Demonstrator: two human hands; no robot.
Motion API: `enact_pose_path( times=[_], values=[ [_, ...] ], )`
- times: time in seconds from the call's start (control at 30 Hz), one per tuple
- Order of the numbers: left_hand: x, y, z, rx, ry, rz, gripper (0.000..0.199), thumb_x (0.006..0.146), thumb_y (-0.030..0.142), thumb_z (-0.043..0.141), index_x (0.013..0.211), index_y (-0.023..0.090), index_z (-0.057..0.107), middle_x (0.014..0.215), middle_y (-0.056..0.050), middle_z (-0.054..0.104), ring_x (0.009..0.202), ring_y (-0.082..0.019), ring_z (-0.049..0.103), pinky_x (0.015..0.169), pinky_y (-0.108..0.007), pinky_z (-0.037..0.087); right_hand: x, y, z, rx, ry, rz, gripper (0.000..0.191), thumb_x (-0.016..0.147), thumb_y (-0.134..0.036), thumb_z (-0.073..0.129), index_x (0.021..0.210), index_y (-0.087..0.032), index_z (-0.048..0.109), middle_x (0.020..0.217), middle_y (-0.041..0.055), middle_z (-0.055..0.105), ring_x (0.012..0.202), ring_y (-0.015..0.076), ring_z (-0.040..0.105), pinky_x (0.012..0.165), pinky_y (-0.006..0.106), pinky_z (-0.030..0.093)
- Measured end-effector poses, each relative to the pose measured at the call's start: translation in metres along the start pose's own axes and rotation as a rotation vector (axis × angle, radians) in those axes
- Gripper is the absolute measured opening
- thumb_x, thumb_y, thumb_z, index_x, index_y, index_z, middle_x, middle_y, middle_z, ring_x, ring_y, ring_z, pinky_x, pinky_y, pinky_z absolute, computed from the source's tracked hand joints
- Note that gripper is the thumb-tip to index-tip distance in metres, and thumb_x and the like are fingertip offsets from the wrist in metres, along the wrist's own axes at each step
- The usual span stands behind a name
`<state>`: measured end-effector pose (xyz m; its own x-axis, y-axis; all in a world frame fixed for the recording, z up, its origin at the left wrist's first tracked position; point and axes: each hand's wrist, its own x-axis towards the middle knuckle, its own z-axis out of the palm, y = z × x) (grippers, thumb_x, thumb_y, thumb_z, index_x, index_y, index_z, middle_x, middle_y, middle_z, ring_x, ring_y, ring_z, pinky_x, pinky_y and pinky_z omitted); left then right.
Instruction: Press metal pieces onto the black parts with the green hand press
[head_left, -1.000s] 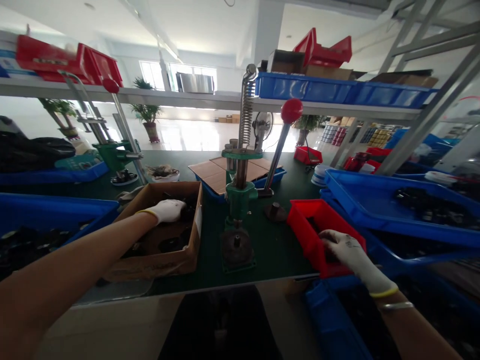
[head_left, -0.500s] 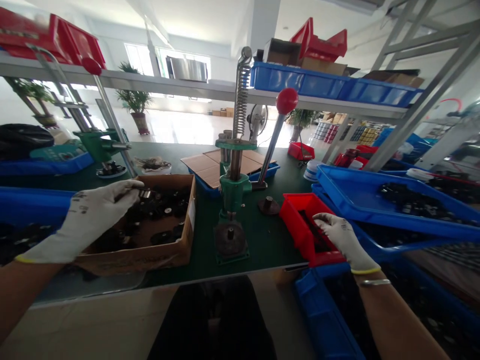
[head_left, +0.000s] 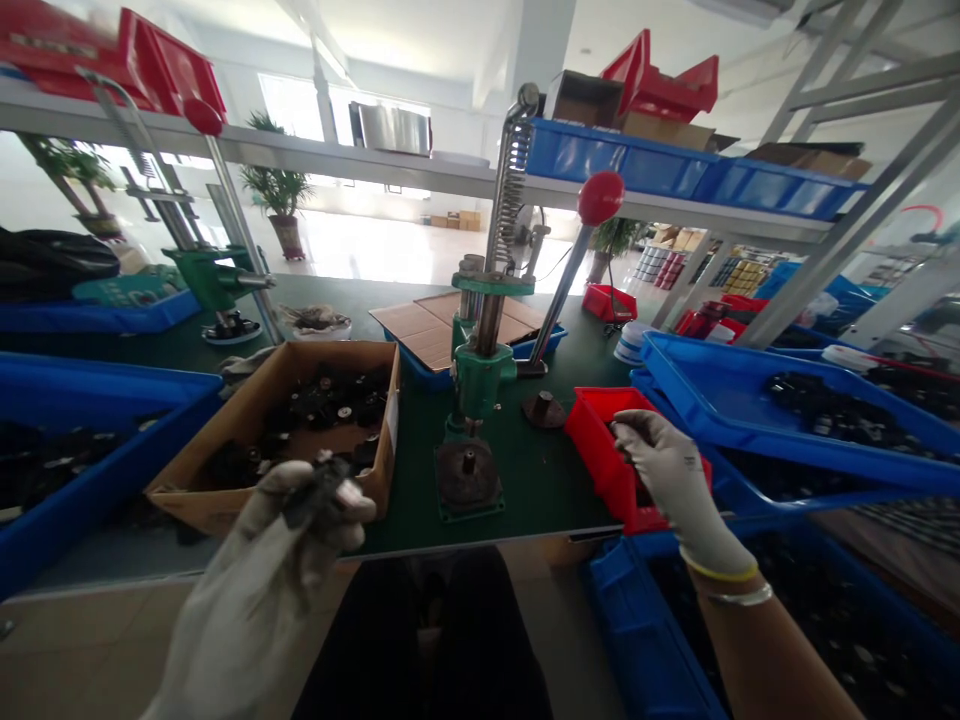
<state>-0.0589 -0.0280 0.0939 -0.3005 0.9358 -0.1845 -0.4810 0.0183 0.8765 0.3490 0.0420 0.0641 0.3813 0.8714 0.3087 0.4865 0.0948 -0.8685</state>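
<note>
My gloved left hand (head_left: 262, 560) is closed around a black part with a shiny metal piece (head_left: 322, 492), in front of the cardboard box (head_left: 217, 505). Motion blurs this hand a little. Several similar black parts (head_left: 315, 400) lie inside the box. Over the red bin (head_left: 596, 470) my gloved right hand (head_left: 660, 460) has thumb and fingers pinched together. A small dark bit shows at those fingertips, too small to name. Between the hands stands a green hand press (head_left: 480, 375) with a red ball handle (head_left: 600, 198) and a short pin on its base plate (head_left: 469, 478).
Blue trays of black parts stand at the left (head_left: 187, 385) and right (head_left: 750, 400). A blue crate (head_left: 630, 620) sits below the table edge at right. A second press (head_left: 206, 280) stands back left. A shelf (head_left: 420, 170) with bins crosses above the table.
My left hand has come out of the cardboard box toward me, carrying the black part. My right hand has risen slightly and shifted left over the red bin. The view has shifted a little.
</note>
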Motion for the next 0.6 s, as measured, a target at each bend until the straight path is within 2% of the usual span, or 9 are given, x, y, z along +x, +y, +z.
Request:
enact_pose_path(
  times=[0.1,0.17,0.23,0.3,0.37,0.47,0.53,0.6],
  values=[
    [-0.02,-0.034,0.01,-0.061,-0.05,-0.18,0.039,0.052,0.041,0.093,0.087,0.034,0.075,0.102,0.0,0.077,0.088,-0.028,0.076,0.073,-0.036,0.067,-0.026,-0.023,0.055,0.181,-0.279,0.018,0.041,0.08,-0.053,0.07,0.098,-0.017,0.07,0.076,0.0049,0.068,0.066,0.0159,0.06,0.058,0.026,0.048],
    [-0.025,-0.054,0.012,-0.093,-0.099,-0.304,0.044,0.047,0.039,0.094,0.086,0.033,0.075,0.104,-0.001,0.076,0.091,-0.03,0.075,0.078,-0.039,0.066,-0.036,-0.029,0.093,0.268,-0.415,0.059,0.039,0.079,-0.053,0.069,0.093,-0.017,0.07,0.072,0.003,0.065,0.063,0.0143,0.057,0.056,0.024,0.045],
    [-0.027,-0.07,0.01,-0.124,-0.198,-0.395,0.047,0.047,0.04,0.094,0.089,0.032,0.075,0.102,-0.002,0.075,0.094,-0.029,0.074,0.082,-0.039,0.063,-0.039,-0.027,0.124,0.308,-0.476,0.084,0.039,0.078,-0.053,0.067,0.092,-0.017,0.071,0.069,0.0014,0.062,0.059,0.0129,0.054,0.053,0.024,0.042],
    [-0.029,-0.078,0.008,-0.132,-0.283,-0.423,0.048,0.051,0.041,0.093,0.094,0.032,0.075,0.1,-0.004,0.075,0.09,-0.026,0.072,0.082,-0.037,0.06,-0.037,-0.021,0.146,0.31,-0.491,0.09,0.039,0.078,-0.051,0.064,0.093,-0.016,0.072,0.065,0.0003,0.06,0.056,0.0121,0.051,0.051,0.024,0.04],
    [-0.032,-0.08,0.006,-0.075,-0.304,-0.394,0.049,0.059,0.04,0.091,0.104,0.033,0.074,0.101,-0.005,0.074,0.087,-0.024,0.07,0.081,-0.035,0.058,-0.034,-0.016,0.159,0.307,-0.497,0.089,0.039,0.079,-0.049,0.062,0.095,-0.015,0.073,0.066,0.0005,0.061,0.055,0.012,0.05,0.05,0.024,0.04],
    [-0.036,-0.079,0.007,0.098,-0.302,-0.32,0.052,0.067,0.04,0.089,0.116,0.033,0.071,0.11,-0.006,0.073,0.092,-0.022,0.068,0.082,-0.031,0.055,-0.032,-0.013,0.165,0.284,-0.498,0.066,0.035,0.08,-0.044,0.061,0.095,-0.015,0.075,0.073,0.003,0.067,0.06,0.0137,0.056,0.054,0.025,0.044],
    [-0.033,-0.082,0.008,0.162,-0.32,-0.307,0.049,0.07,0.045,0.088,0.114,0.03,0.072,0.11,-0.006,0.072,0.092,-0.021,0.067,0.08,-0.029,0.054,-0.032,-0.015,0.166,0.259,-0.495,0.037,0.031,0.08,-0.04,0.063,0.094,-0.016,0.076,0.081,0.0054,0.072,0.068,0.0159,0.062,0.06,0.026,0.049],
    [-0.027,-0.089,0.01,0.167,-0.338,-0.328,0.048,0.071,0.052,0.085,0.109,0.027,0.073,0.102,-0.005,0.071,0.084,-0.019,0.065,0.075,-0.028,0.053,-0.032,-0.017,0.166,0.235,-0.489,0.004,0.029,0.08,-0.037,0.064,0.095,-0.016,0.078,0.09,0.0072,0.075,0.078,0.0182,0.067,0.069,0.028,0.053]
  ],
)
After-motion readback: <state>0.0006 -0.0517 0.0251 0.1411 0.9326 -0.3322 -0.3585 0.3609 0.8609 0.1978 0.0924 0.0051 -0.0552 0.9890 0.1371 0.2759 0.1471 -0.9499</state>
